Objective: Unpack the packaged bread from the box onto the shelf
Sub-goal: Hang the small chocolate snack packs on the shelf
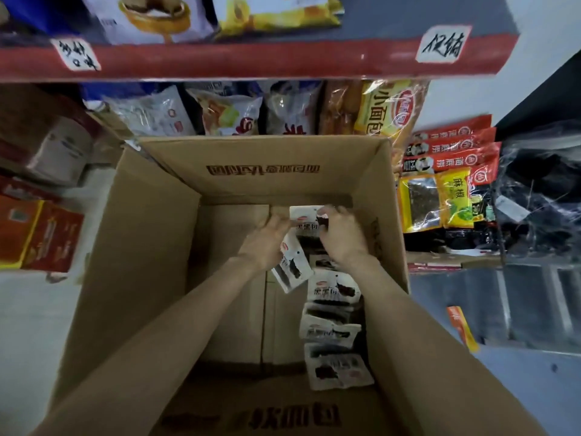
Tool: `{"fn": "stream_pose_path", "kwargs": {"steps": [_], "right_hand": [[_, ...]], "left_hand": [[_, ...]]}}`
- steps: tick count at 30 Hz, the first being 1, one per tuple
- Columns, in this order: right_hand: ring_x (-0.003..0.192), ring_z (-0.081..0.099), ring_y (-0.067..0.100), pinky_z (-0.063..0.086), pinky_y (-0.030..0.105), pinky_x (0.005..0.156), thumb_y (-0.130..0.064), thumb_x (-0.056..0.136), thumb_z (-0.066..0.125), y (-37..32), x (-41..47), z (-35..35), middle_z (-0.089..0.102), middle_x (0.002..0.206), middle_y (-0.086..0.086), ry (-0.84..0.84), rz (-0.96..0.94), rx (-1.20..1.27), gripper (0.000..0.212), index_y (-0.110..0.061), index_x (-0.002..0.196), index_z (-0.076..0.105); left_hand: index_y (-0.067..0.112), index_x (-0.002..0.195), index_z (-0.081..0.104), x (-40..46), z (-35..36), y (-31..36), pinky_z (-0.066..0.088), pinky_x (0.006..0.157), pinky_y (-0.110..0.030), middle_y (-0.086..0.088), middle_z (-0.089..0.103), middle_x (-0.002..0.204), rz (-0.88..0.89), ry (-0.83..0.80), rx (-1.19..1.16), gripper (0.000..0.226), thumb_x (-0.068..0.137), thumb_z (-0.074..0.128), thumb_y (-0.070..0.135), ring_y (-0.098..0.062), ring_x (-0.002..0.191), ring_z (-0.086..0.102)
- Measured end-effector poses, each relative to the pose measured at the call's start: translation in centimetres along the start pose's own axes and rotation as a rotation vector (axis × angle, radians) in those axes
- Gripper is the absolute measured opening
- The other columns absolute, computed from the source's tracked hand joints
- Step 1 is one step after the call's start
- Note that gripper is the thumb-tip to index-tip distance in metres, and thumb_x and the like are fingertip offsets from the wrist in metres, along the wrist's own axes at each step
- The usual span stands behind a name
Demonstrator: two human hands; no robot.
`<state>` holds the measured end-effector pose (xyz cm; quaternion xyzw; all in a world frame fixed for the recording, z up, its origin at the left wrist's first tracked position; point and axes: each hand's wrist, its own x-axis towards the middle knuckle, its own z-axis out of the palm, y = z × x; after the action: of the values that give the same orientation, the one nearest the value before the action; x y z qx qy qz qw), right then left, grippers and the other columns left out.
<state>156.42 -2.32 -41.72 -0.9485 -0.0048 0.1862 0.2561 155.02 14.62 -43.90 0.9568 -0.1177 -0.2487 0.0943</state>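
Both hands reach deep into the box [151,215]: the left hand [267,237] and right hand [341,236] close on one bread packet [306,220] between them, more packets [333,328] lined up behind the right wrist.

White bread packets [331,313] inside open box [151,234]

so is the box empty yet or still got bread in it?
Not empty. The open cardboard box holds several white bread packs along its right side; the rest of the floor is bare. Both hands are down among the far packs.
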Motion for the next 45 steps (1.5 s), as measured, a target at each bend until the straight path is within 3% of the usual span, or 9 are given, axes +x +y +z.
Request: {"fn": "stream_pose_path", "kwargs": {"steps": [7,10,14,19,23,27,31,38,45], "right_hand": [[0.125,0.043,0.033,0.043,0.042,0.096,0.002,0.088,0.052,2.3,5.0,4.3,0.046,0.136,0.016,0.038,0.209,-0.177,0.073,-0.020,0.148,0.017],[0.103,0.061,0.033,0.043,0.032,0.069,-0.002,0.094,0.047,2.9,5.3,5.8,0.064,0.115,0.015,0.052,0.296,-0.220,0.041,-0.017,0.133,0.045],[0.096,0.063,0.033,0.048,0.032,0.072,-0.015,0.090,0.061,1.4,3.8,5.1,0.067,0.103,0.014,0.149,0.196,-0.088,0.017,-0.010,0.105,0.066],[0.079,0.065,0.027,0.052,0.036,0.066,-0.026,0.086,0.066,-1.7,-0.4,0.4,0.069,0.090,0.009,0.416,0.052,0.121,0.019,-0.007,0.092,0.065],[0.063,0.059,0.015,0.042,0.025,0.056,-0.026,0.085,0.067,-3.9,-4.2,-5.7,0.067,0.078,0.005,0.519,-0.021,0.283,0.018,-0.009,0.092,0.066],[0.050,0.051,0.001,0.037,0.013,0.048,-0.029,0.086,0.067,-5.3,-7.0,-11.9,0.053,0.057,-0.012,0.507,-0.090,0.354,0.020,-0.012,0.096,0.068],[0.073,0.066,0.026,0.054,0.047,0.066,-0.032,0.090,0.061,-5.0,-9.4,-17.8,0.072,0.087,0.008,0.580,-0.141,0.349,0.022,-0.014,0.102,0.065],[0.048,0.059,0.025,0.049,0.041,0.049,-0.038,0.088,0.057,-3.8,-11.1,-28.2,0.066,0.072,0.007,0.878,-0.097,0.544,0.027,-0.012,0.083,0.052],[0.061,0.069,0.012,0.047,0.038,0.055,-0.035,0.092,0.056,-1.6,-5.7,-34.8,0.059,0.063,-0.009,1.040,-0.074,0.629,0.028,-0.016,0.075,0.044]], "left_hand": [[0.023,0.143,0.032,3.1,4.9,-3.3,0.024,0.112,-0.045,-0.001,0.034,0.148,0.109,0.030,0.320,0.061,0.088,0.059,0.024,-0.020,0.138,0.027],[0.024,0.125,0.051,1.6,5.7,-5.2,0.046,0.087,-0.033,-0.003,0.062,0.117,0.056,0.063,0.083,0.036,0.090,0.057,0.021,-0.021,0.110,0.057],[0.019,0.103,0.061,-1.3,4.9,-7.4,0.052,0.071,-0.033,-0.001,0.070,0.092,-0.158,0.146,-0.388,0.024,0.083,0.069,0.030,-0.020,0.084,0.066],[0.018,0.109,0.054,-5.0,-0.4,-7.1,0.055,0.067,-0.024,0.009,0.065,0.098,-0.370,0.475,-0.924,0.041,0.076,0.078,0.026,-0.007,0.085,0.065],[0.029,0.100,0.065,-7.4,-5.8,-4.8,0.055,0.078,-0.026,0.012,0.070,0.098,-0.236,0.705,-1.200,0.018,0.084,0.070,0.022,-0.009,0.095,0.067],[0.035,0.090,0.066,-8.9,-12.3,-1.1,0.050,0.070,-0.039,0.008,0.070,0.086,-0.131,0.871,-1.127,0.005,0.089,0.063,0.030,-0.011,0.082,0.063],[0.027,0.095,0.064,-10.1,-18.5,3.1,0.044,0.068,-0.029,0.015,0.066,0.080,-0.080,0.936,-0.984,0.010,0.092,0.059,0.034,-0.004,0.074,0.057],[0.006,0.093,0.063,-8.5,-27.5,11.3,0.040,0.063,-0.039,-0.012,0.063,0.078,0.122,1.069,-0.806,0.035,0.093,0.055,0.040,-0.024,0.069,0.054],[0.021,0.098,0.066,0.8,-33.9,18.4,0.037,0.060,-0.009,0.013,0.066,0.087,0.109,0.964,-0.949,0.021,0.094,0.054,0.037,0.004,0.072,0.055]]}}
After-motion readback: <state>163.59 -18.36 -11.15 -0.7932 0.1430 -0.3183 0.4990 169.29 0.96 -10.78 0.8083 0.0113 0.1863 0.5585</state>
